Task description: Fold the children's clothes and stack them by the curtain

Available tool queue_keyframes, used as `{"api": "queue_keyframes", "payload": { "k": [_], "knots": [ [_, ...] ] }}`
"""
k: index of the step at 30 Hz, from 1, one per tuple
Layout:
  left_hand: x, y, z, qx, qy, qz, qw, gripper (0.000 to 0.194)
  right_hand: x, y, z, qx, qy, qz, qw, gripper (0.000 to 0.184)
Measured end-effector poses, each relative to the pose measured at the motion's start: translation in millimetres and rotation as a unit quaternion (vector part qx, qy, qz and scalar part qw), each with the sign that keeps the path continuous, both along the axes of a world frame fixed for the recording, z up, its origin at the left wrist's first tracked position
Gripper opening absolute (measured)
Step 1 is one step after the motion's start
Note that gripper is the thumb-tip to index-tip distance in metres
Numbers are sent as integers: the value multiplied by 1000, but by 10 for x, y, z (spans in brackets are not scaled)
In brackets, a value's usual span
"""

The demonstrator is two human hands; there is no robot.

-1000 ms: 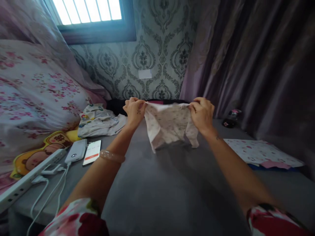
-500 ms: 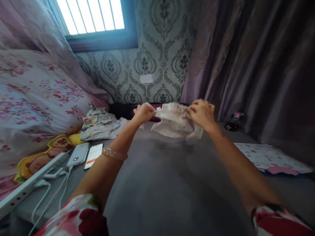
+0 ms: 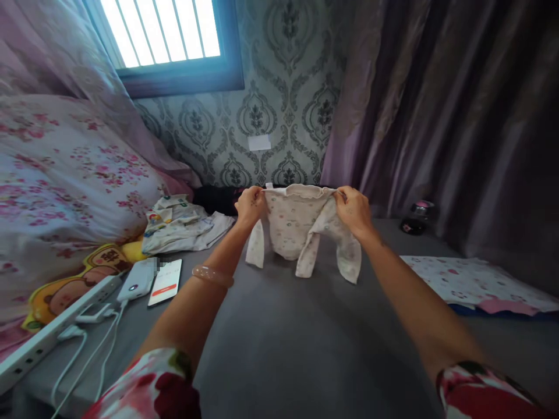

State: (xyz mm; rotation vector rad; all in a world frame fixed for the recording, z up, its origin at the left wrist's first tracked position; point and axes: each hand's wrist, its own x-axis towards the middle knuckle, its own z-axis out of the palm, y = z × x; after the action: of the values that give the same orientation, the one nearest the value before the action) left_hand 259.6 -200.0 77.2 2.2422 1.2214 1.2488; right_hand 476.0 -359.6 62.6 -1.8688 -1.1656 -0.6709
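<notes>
A small cream baby top (image 3: 292, 224) with a faint print hangs between my two hands above the grey sheet. My left hand (image 3: 251, 205) pinches its upper left corner, beside a small white tag. At the upper right corner, my right hand (image 3: 353, 209) grips the cloth in closed fingers. The gathered neckline runs along the top, and sleeve-like parts dangle at both sides and near the middle.
Folded printed clothes (image 3: 186, 227) lie at the left. Near them are a phone (image 3: 165, 282), a white power bank (image 3: 136, 279) and a power strip (image 3: 56, 326) with cables. A heart-print cloth (image 3: 476, 282) and a dark, pink-topped object (image 3: 414, 218) lie right.
The baby top was bunched and blurred; now it hangs spread out, its sleeves dropped down. My left hand has lowered slightly, and my right hand has shifted a little left and down.
</notes>
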Motion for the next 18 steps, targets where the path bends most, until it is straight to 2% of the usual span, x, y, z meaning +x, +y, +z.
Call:
{"api": "queue_keyframes", "payload": {
  "k": [6, 11, 15, 18],
  "knots": [
    [41, 28, -98, 27, -57, -35, 997, 20, -11, 30, 4, 5, -41, 10, 999, 28],
    [41, -35, -123, 83, -90, -42, 992, 20, -102, -28, 35, 22, -127, -37, 991, 33],
    [-102, -141, -157, 158, -80, -45, 983, 25, -123, -131, 77, 7, -219, -59, 974, 36],
    [-294, -169, -174, 207, -30, -85, 974, 27, -103, -217, 120, -3, -258, -66, 964, 37]
  ]
}}
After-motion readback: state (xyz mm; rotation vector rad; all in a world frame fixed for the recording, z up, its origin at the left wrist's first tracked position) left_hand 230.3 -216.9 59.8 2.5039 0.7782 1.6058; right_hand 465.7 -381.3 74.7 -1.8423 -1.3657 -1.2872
